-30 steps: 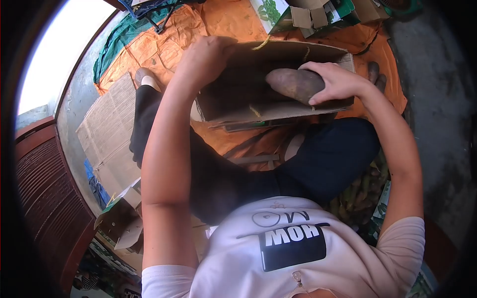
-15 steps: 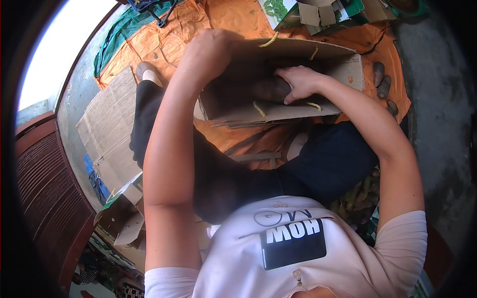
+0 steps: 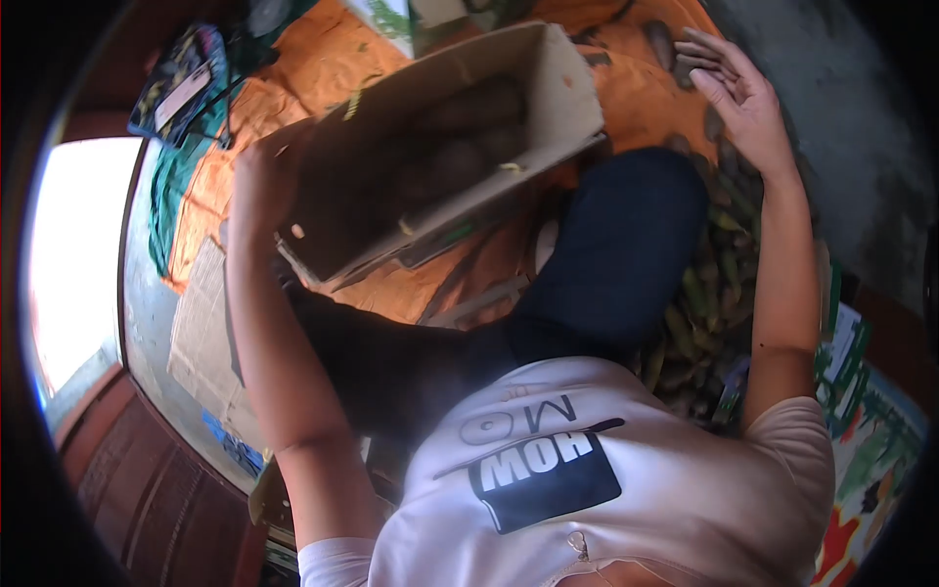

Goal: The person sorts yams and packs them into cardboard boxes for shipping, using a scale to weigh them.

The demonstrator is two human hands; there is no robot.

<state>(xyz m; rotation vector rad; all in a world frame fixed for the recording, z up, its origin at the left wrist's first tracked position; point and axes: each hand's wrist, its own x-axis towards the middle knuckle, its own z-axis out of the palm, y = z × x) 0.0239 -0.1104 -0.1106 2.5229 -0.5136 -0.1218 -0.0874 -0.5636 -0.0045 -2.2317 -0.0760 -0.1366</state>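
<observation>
A long open cardboard box (image 3: 567, 93) with yellow rope loops lies tilted on the orange sheet (image 3: 641, 117). Inside are several dark elongated pieces (image 3: 479, 108), shadowed and blurred. At the box's left end, my left hand (image 3: 262, 186) is closed on its edge, with the fingers partly in shadow. My right hand (image 3: 738, 93) is off the box at the upper right, fingers apart and holding nothing. Close to its fingertips, brown elongated pieces (image 3: 659, 44) lie on the sheet.
A heap of greenish-brown elongated pieces (image 3: 719, 284) lies right of my bent knee (image 3: 626, 235). Flattened cardboard (image 3: 201, 333) is at the left. Beyond it stand a dark patterned object (image 3: 181, 88) and a red-brown slatted panel (image 3: 147, 479). Printed cartons (image 3: 875, 440) are at the lower right.
My right hand has let go of a dark piece in the box and moved out to the upper right. The box now appears slanted and further left, with my left hand lower at its end.
</observation>
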